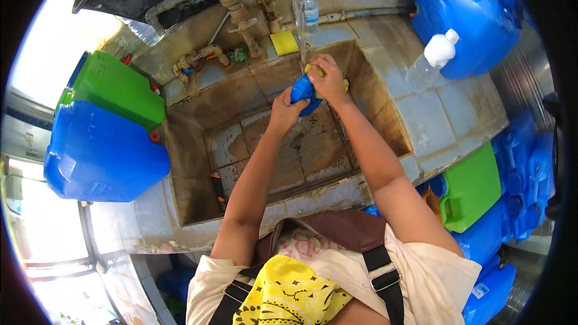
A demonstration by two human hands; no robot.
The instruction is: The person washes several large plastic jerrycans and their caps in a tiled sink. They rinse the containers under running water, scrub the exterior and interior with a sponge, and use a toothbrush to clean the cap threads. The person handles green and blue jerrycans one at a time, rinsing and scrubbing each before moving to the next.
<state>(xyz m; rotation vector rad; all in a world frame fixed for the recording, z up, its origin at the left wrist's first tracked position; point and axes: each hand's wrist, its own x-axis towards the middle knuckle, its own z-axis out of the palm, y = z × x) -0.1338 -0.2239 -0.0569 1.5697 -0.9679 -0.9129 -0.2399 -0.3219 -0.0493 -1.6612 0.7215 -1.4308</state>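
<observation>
Over the tiled sink basin (183, 144), my left hand (285, 109) is closed on a small rounded blue plastic piece (303, 89), perhaps a cap. A thin stream of water (303, 48) runs down from the pipe onto it. My right hand (329, 81) is closed at the piece's upper right side, with a yellow sponge (309, 68) showing between and beside its fingers. The fingers hide part of both things. A second yellow sponge (284, 43) lies on the back rim of the sink.
Blue (105, 153) and green (123, 90) jerrycans stand at the left. A large blue container (466, 21) and a clear bottle with a white top (439, 51) occupy the right counter. Old pipes (241, 24) and a water bottle (310, 12) are behind. More jerrycans (475, 189) sit lower right.
</observation>
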